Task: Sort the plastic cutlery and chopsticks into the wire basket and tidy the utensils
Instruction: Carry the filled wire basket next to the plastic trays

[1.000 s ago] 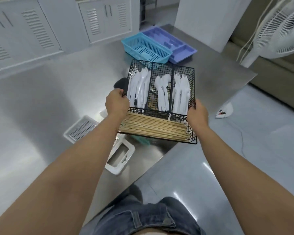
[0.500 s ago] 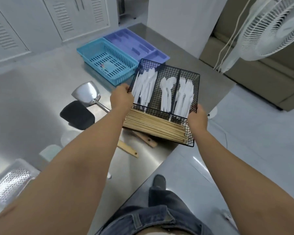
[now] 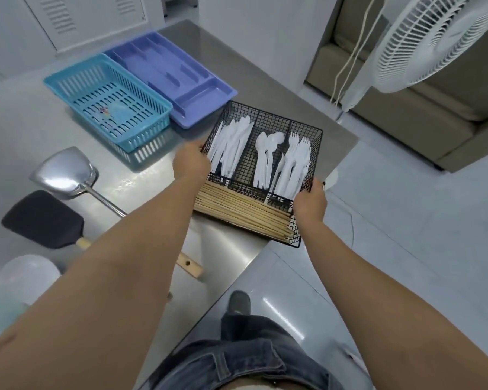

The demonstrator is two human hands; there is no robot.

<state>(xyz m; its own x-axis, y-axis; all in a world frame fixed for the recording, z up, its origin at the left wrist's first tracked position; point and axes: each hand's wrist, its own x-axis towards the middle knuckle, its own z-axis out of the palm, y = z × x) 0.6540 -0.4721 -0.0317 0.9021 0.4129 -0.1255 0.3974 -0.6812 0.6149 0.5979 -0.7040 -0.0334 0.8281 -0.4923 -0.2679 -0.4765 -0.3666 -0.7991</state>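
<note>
A black wire basket [image 3: 316, 136] is held over the steel table's right corner, my left hand [image 3: 190, 161] gripping its left rim and my right hand [image 3: 310, 202] its right rim. Its three far compartments hold white plastic knives [image 3: 231, 146], spoons [image 3: 266, 157] and forks [image 3: 295, 167]. Wooden chopsticks [image 3: 243, 211] lie across the near compartment.
A blue slotted basket [image 3: 107, 99] and a purple cutlery tray [image 3: 175, 71] stand at the far side of the table [image 3: 26, 130]. A metal spatula [image 3: 68, 173] and a black spatula [image 3: 43, 219] lie at left. A white fan [image 3: 440, 38] stands at right, off the table.
The view has swung right and the wire basket, still in both hands, has moved toward the table's right corner, closer to the purple tray.
</note>
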